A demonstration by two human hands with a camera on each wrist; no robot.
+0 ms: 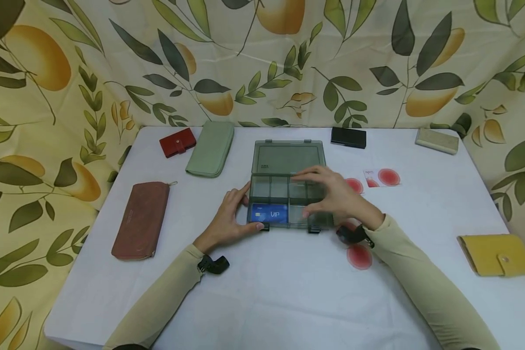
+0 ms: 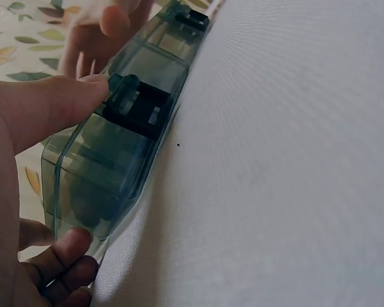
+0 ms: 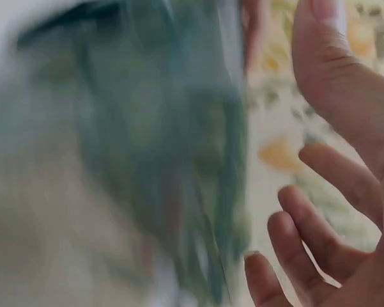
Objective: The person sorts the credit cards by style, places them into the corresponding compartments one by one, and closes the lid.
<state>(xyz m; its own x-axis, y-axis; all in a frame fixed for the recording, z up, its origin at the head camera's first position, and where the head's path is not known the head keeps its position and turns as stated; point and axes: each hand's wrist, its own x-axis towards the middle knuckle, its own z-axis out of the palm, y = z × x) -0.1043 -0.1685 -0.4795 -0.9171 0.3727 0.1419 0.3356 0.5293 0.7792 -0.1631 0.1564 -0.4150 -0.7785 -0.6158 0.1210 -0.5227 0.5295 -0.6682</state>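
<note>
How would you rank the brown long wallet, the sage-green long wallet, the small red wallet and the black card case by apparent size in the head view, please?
1. Brown long wallet, though it lies nearer the camera.
2. Sage-green long wallet, close behind, so unsure against the brown one.
3. Small red wallet and black card case look alike; I would not rank them.

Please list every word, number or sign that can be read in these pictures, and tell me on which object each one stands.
"VIP": white letters on the blue card lying in the front left compartment of the open organiser box.
Small print at the top left of the same blue card: too small to read.
Small mark on the box lid: too small to read.
Print on the white card with red circles: too blurred to read.
Both wrist views: no text.
</note>
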